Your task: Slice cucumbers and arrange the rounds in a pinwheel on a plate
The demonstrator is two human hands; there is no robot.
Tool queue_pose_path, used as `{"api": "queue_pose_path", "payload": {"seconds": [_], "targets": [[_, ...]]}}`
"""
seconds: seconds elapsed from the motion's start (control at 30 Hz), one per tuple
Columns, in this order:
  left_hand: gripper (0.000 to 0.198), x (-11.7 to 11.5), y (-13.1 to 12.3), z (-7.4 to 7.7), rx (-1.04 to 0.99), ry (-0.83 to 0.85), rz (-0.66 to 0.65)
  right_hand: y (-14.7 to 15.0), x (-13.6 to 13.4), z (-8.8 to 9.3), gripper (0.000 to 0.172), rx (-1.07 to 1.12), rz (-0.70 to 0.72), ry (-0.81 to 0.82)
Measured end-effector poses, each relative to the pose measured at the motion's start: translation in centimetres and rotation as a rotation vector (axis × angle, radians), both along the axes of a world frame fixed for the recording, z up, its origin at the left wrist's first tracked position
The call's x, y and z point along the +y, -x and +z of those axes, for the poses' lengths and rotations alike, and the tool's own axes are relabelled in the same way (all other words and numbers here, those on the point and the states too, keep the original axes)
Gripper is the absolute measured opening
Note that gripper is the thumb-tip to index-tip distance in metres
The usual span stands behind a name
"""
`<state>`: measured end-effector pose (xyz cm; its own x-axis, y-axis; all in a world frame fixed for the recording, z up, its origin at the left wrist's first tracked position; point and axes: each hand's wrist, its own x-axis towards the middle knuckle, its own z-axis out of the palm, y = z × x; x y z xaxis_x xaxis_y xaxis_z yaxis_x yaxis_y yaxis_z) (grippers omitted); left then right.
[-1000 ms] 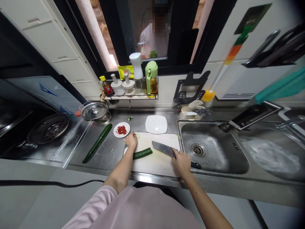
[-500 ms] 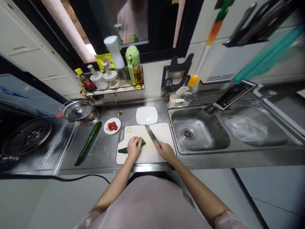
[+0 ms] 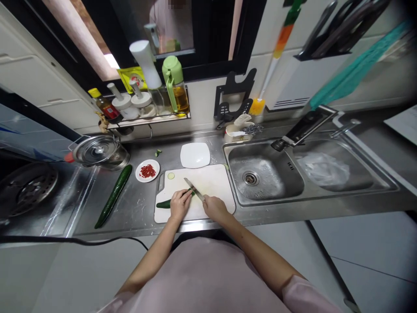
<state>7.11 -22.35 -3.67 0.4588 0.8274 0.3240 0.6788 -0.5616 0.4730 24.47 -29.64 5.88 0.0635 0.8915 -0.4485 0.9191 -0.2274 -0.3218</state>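
My left hand (image 3: 179,203) presses down on a short piece of cucumber (image 3: 163,204) lying on the white cutting board (image 3: 215,182). My right hand (image 3: 214,208) grips the handle of a kitchen knife (image 3: 194,189), whose blade sits right beside my left fingers at the cucumber's right end. A single cucumber slice (image 3: 171,175) lies near the board's far left corner.
A whole cucumber (image 3: 114,195) lies on the steel counter to the left, near a small dish of chopped red chili (image 3: 147,170) and a white square plate (image 3: 195,154). A lidded pot (image 3: 97,151) stands at the left, a sink (image 3: 263,178) at the right.
My left hand moved from the board's far corner onto the cucumber piece. My right hand swung the knife in from the right to the cucumber's end. The view shifted down and left.
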Motion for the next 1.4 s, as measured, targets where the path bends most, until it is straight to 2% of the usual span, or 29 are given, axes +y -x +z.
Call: {"api": "queue_pose_path", "payload": {"seconds": [0.3,0.73,0.93,1.4], "targets": [[0.022,0.2,0.0,-0.5,-0.083,-0.12,-0.036,0.4,0.1,-0.3,0.034,-0.011,0.004,-0.006],[0.024,0.2,0.0,-0.8,-0.049,-0.109,-0.038,1.1,0.7,-0.8,0.031,-0.023,0.023,0.006],[0.023,0.3,0.1,-0.9,-0.046,-0.129,-0.048,1.0,0.5,-0.7,0.03,-0.029,0.024,0.065],[0.025,0.3,0.0,-1.0,-0.054,-0.152,-0.052,1.6,1.7,-1.2,0.031,-0.006,0.018,0.054]]}}
